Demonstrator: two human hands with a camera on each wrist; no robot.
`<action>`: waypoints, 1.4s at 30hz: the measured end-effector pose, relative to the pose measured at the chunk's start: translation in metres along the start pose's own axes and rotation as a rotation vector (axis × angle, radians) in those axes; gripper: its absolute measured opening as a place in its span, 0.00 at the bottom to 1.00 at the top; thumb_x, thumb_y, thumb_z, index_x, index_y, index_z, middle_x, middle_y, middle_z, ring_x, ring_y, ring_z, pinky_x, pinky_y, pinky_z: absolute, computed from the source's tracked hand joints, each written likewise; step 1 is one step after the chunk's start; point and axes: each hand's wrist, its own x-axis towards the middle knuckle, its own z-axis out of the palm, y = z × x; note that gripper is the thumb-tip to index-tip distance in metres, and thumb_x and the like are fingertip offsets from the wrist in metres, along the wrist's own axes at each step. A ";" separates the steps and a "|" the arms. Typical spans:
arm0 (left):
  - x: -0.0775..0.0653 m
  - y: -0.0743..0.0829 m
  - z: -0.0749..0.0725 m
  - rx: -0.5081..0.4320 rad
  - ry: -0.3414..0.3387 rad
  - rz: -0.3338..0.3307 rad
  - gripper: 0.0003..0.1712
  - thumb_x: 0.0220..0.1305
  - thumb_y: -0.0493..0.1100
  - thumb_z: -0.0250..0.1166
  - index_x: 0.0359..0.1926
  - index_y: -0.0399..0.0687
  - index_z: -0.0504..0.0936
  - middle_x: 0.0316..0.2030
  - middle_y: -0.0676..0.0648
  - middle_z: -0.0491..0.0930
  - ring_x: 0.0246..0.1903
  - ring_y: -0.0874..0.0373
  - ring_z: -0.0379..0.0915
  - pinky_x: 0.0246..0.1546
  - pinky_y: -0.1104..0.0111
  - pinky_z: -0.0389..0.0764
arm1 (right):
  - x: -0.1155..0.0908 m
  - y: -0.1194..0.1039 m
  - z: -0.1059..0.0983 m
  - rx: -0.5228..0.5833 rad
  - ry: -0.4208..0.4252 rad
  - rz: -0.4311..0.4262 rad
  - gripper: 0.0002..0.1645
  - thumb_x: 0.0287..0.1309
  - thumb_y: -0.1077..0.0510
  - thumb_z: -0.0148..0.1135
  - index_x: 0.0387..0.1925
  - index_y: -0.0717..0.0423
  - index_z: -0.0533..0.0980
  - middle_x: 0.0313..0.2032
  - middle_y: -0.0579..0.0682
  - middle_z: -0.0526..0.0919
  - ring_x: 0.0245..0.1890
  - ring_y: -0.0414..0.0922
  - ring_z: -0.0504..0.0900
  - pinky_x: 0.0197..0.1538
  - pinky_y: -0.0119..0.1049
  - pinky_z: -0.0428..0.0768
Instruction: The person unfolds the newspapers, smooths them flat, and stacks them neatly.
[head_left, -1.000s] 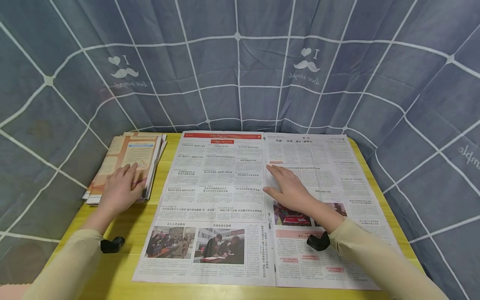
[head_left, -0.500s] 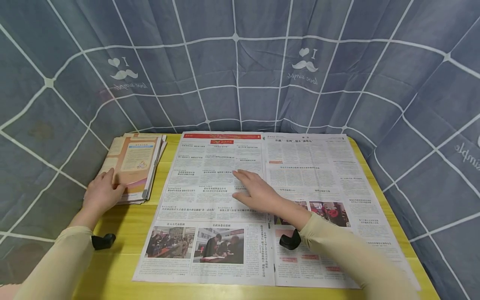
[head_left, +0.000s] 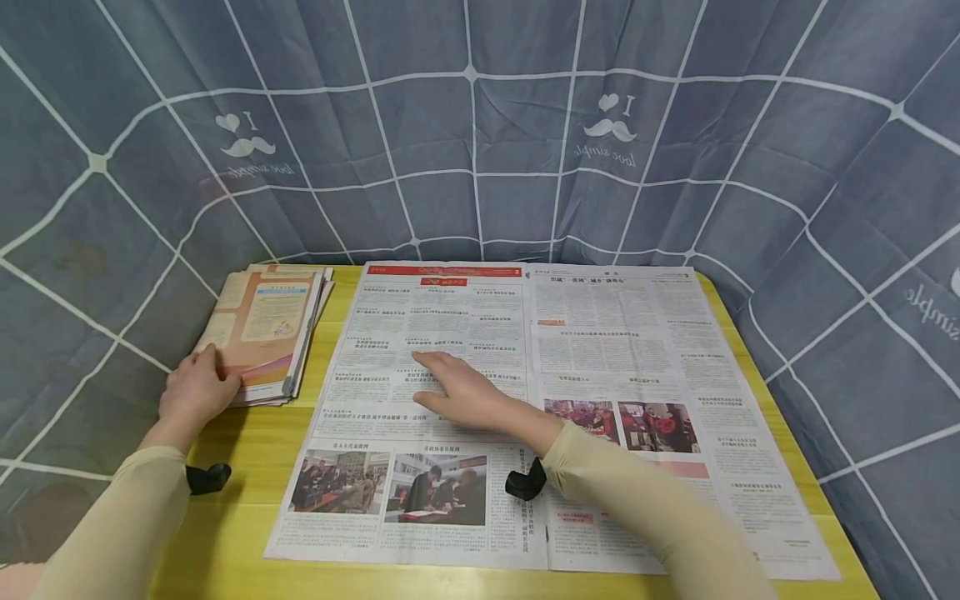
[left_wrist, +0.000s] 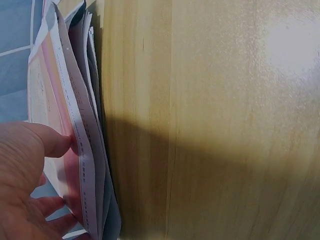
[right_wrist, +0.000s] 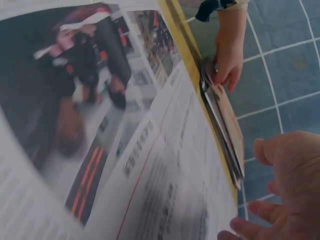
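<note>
At the table's left lies a stack of folded newspapers [head_left: 273,333], its top sheet orange and printed. My left hand [head_left: 197,387] holds the stack's near left corner, the thumb on the orange page and the fingers bent at the outer side. How many sheets are between them is hidden. A large newspaper [head_left: 622,358] lies spread flat, with photos on both pages. Over its left page hovers my right hand [head_left: 468,396], fingers extended and holding nothing. In the right wrist view the right hand [right_wrist: 280,190] appears at the lower right, apart from the stack.
The yellow wooden table [head_left: 247,517] shows between the stack and the spread newspaper. A blue-grey grid-patterned curtain [head_left: 517,142] surrounds the back and both sides. The stack's left edge lies close to the curtain.
My right hand has swept left from the right page to over the left page. My left hand has slid back and left from the stack's top to its near left corner.
</note>
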 end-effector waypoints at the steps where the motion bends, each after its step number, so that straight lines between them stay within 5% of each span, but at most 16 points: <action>1: 0.000 0.000 0.000 0.001 -0.006 -0.004 0.44 0.70 0.47 0.53 0.75 0.24 0.47 0.65 0.16 0.49 0.59 0.15 0.49 0.53 0.26 0.60 | 0.003 -0.002 0.003 0.017 -0.002 0.003 0.41 0.75 0.42 0.55 0.81 0.46 0.54 0.77 0.50 0.59 0.77 0.48 0.57 0.75 0.47 0.60; 15: 0.007 0.003 0.000 -0.010 -0.032 -0.087 0.44 0.65 0.46 0.58 0.71 0.23 0.51 0.60 0.16 0.53 0.55 0.18 0.52 0.53 0.28 0.62 | 0.031 -0.013 0.029 0.333 0.034 0.058 0.36 0.77 0.49 0.54 0.79 0.50 0.58 0.73 0.51 0.68 0.65 0.48 0.74 0.62 0.43 0.76; 23: 0.009 0.005 0.001 -0.037 -0.014 -0.127 0.44 0.65 0.50 0.63 0.65 0.19 0.53 0.53 0.17 0.59 0.52 0.19 0.53 0.50 0.32 0.63 | 0.042 -0.020 0.037 0.418 0.051 0.098 0.34 0.77 0.48 0.54 0.78 0.51 0.61 0.70 0.51 0.71 0.61 0.44 0.77 0.57 0.39 0.79; 37: 0.013 0.008 -0.003 -0.127 -0.008 -0.241 0.65 0.61 0.55 0.68 0.74 0.23 0.33 0.59 0.11 0.49 0.59 0.16 0.46 0.56 0.30 0.57 | 0.052 -0.037 0.051 0.536 0.060 0.133 0.32 0.77 0.50 0.55 0.76 0.53 0.65 0.66 0.52 0.74 0.55 0.42 0.80 0.51 0.35 0.80; 42: 0.011 0.007 -0.009 -0.134 -0.001 -0.265 0.57 0.62 0.49 0.65 0.71 0.18 0.39 0.58 0.12 0.52 0.57 0.17 0.54 0.56 0.31 0.63 | 0.051 -0.040 0.053 0.530 0.050 0.144 0.31 0.77 0.50 0.55 0.76 0.52 0.65 0.66 0.51 0.75 0.57 0.43 0.80 0.53 0.34 0.79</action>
